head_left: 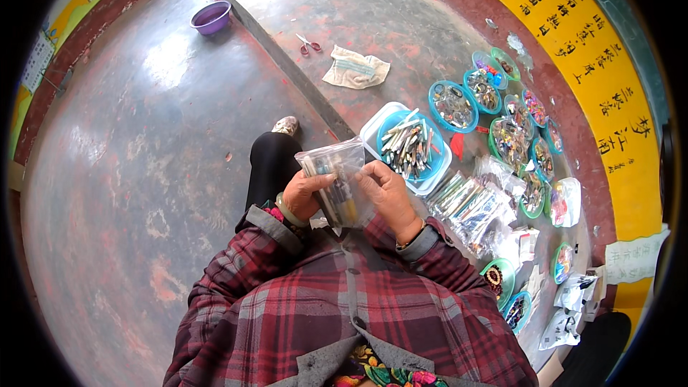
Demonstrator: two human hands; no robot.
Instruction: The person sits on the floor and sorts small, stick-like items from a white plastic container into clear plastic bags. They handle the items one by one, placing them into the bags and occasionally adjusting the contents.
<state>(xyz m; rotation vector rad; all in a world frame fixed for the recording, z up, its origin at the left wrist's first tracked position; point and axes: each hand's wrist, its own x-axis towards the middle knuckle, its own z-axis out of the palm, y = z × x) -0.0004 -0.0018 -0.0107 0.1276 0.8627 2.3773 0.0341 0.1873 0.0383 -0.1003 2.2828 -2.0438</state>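
Clear plastic forms the bag [351, 158] of pen-like sticks [347, 204] before the plaid jacket [287, 294], clamped in the left hand [302, 195] and pinched at its right by the right hand [390, 195]. It looks filled, sealing unclear. Packed bags [474, 208] lie at right; loose sticks [410, 145] remain in the blue basin [436, 160] beyond.

glossy plastic bag [344, 188], matt cloth jacket [297, 294], shiny floor [136, 136]

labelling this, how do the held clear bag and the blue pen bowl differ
The clear bag is in the left hand and right hand; the blue pen bowl sits in a white tub. The bag is crinkled and see-through, the bowl round and open. Both hold slim things.
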